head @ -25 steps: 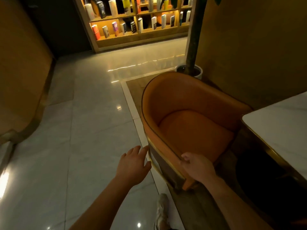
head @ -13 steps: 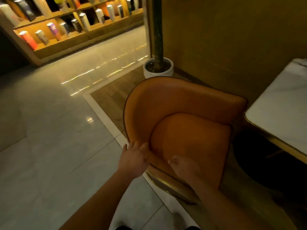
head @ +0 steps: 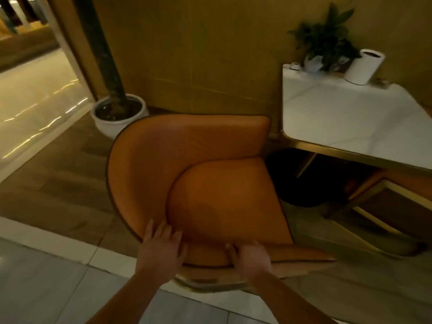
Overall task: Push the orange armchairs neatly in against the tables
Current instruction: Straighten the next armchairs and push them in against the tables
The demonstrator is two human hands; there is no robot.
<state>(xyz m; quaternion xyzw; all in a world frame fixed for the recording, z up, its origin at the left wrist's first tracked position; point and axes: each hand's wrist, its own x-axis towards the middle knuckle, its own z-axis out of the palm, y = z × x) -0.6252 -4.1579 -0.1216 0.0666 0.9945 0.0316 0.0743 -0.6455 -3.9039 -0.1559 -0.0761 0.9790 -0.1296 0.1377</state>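
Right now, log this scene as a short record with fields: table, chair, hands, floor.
table: white table with gold edge, potted plant and white cylinder at its far end
chair: orange armchair, open side toward the table, not yet tucked in
left: left hand flat on the near rim, fingers straight
right: right hand on the same rim, grip too blurred to tell
floor: white planter by the wall, beyond the chair

Both arms extended forward; left hand (head: 161, 246) fingers straight; right hand (head: 251, 258) blurred.
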